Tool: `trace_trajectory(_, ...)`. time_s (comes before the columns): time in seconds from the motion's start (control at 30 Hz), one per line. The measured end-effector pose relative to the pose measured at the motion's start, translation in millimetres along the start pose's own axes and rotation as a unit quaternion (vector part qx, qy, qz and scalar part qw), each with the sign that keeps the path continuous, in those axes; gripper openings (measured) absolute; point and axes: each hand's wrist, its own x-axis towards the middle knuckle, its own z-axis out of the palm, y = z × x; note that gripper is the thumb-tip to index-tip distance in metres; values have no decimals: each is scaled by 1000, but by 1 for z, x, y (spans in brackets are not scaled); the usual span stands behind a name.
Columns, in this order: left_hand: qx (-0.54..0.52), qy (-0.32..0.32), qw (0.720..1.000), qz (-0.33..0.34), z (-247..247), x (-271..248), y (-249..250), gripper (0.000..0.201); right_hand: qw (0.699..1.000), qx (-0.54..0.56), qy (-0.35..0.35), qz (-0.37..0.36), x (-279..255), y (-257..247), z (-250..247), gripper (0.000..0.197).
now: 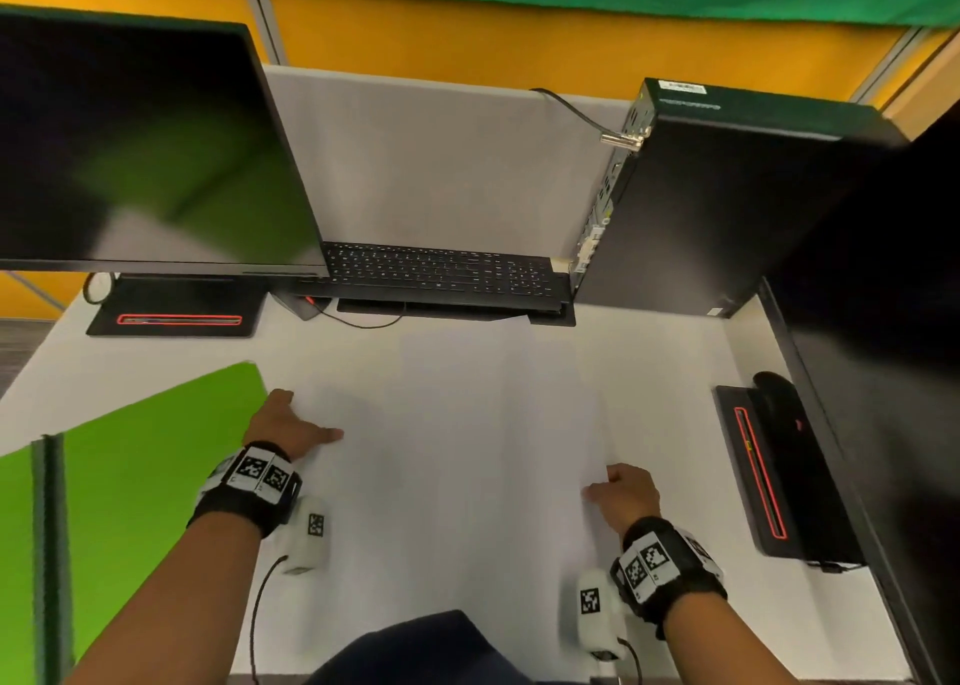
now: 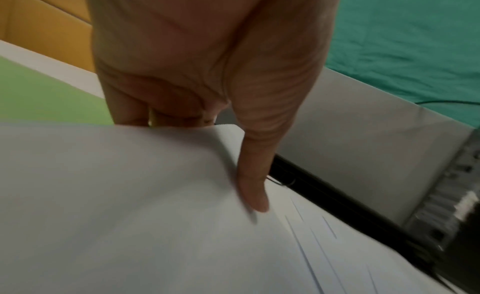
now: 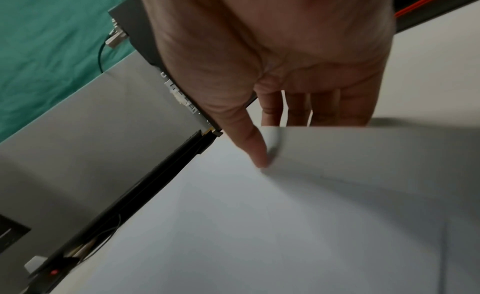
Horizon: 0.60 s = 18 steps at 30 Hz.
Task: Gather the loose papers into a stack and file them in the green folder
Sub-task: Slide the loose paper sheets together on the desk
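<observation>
The papers [image 1: 457,424], spread on the desk [image 1: 675,351] beside the folder [image 1: 145,455], are pinched at their edges by the left hand [image 1: 291,427] and right hand [image 1: 626,494], so they should be drawn together slowly, edges kept aligned.

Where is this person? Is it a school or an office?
Most likely an office desk, a cubicle. There is a dark monitor, a black keyboard and a computer tower on a white desk, with orange partition walls behind. I cannot rule out a school.
</observation>
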Motion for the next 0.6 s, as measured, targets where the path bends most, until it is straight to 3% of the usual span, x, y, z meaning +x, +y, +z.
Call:
trace_trajectory(0.1,-13,-20,999,45,-9,24,0,89,999,-31,30,-23,-3,0,3,31)
trace_trajectory(0.2,46,-91,991,89,-15,34,12,82,997,-49,49,-47,-5,0,6,46)
trace_trajectory(0.3,150,-148,974,81,-9,31,28,85,996,-48,53,-60,-8,-1,8,50)
trace_trajectory(0.4,242,-168,948,122,14,19,48,73,995,-41,54,-67,-11,-1,11,50)
trace_trajectory(0.43,246,-188,940,144,22,12,59,65,995,-37,55,-70,-10,-1,12,50)
trace_trajectory(0.5,152,-228,941,197,37,6,71,45,995,-35,59,-70,-9,-1,13,49)
trace_trajectory(0.53,77,-218,950,209,41,5,73,38,995,-37,65,-67,-8,-1,13,49)
trace_trajectory(0.57,5,-163,965,204,40,6,74,37,995,-36,73,-61,-7,-1,12,49)
trace_trajectory(0.6,-41,-67,978,194,33,6,70,40,995,-36,79,-56,-6,0,11,49)
